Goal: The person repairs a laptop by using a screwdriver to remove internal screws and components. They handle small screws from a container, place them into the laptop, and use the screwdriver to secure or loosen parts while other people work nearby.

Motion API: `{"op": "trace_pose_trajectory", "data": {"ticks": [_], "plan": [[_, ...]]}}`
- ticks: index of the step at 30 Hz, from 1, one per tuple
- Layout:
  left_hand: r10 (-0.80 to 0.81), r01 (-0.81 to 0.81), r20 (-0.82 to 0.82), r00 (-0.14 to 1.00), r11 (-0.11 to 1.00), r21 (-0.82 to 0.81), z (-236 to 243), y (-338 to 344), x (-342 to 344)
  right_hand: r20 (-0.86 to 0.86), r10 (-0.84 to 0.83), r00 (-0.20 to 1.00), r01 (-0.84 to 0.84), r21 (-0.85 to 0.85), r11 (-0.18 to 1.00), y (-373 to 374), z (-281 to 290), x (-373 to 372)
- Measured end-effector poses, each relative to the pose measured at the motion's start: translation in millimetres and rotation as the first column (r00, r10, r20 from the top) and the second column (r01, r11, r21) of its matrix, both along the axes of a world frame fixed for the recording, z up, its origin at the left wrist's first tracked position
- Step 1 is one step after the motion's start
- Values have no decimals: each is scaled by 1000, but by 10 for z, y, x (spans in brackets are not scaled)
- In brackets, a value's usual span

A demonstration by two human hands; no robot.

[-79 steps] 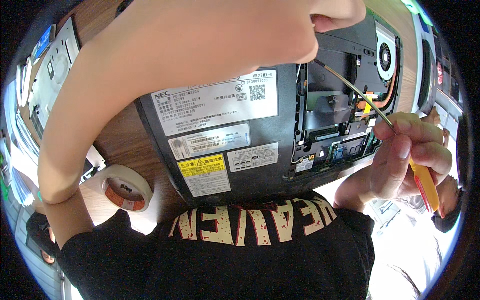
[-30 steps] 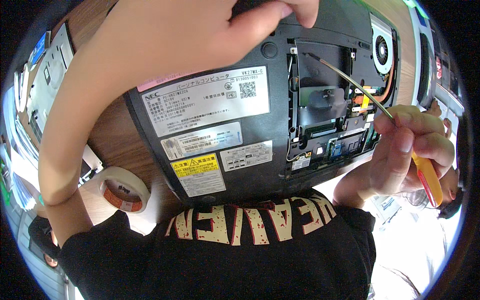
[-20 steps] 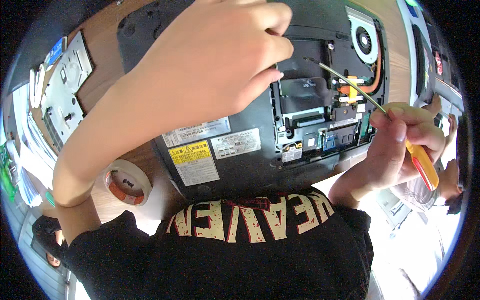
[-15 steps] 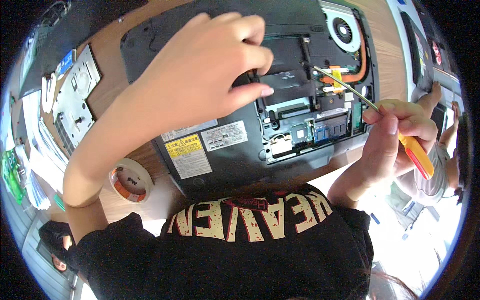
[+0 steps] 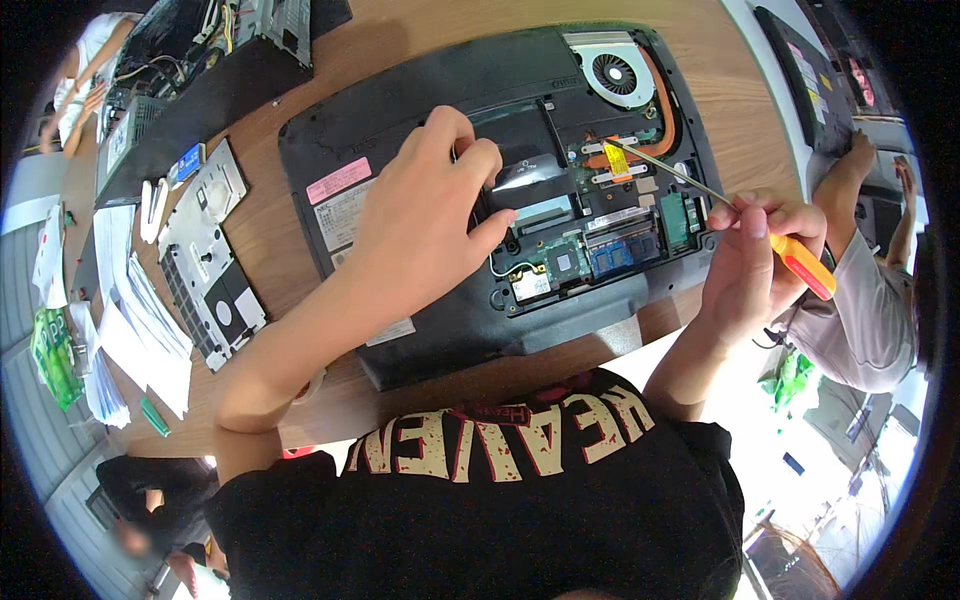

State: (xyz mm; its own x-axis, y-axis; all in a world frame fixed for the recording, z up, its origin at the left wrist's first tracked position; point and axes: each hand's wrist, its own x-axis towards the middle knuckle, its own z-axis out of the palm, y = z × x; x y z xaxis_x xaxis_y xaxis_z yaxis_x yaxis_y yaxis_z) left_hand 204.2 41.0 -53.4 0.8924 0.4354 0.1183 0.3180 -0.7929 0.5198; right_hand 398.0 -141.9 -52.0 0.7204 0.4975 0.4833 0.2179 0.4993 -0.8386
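Left hand (image 5: 425, 215), earlier hovering above, now grips the black drive cover (image 5: 520, 175) in the upturned black laptop's (image 5: 400, 130) open bay; right hand (image 5: 750, 260) (closed) keeps the yellow-handled screwdriver (image 5: 735, 215) angled beside it.

Laptop underside (image 5: 420, 110): matt black plastic, with paper labels. Open bay: glossy black film (image 5: 525, 175), green circuit boards, copper heat pipe (image 5: 668, 95), grey metal fan housing (image 5: 612, 68). Screwdriver (image 5: 740, 215): bright steel shaft, smooth glossy yellow-and-red plastic handle. Tabletop (image 5: 270, 250): smooth wood-grain. Removed cover plate (image 5: 205, 250): dull grey metal.
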Motion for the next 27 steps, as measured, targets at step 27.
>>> {"op": "trace_pose_trajectory", "data": {"ticks": [27], "plan": [[90,57,392,915,936,-348,25,-240,-86,-11,93,996,-92,76,993,343,60,-287]]}}
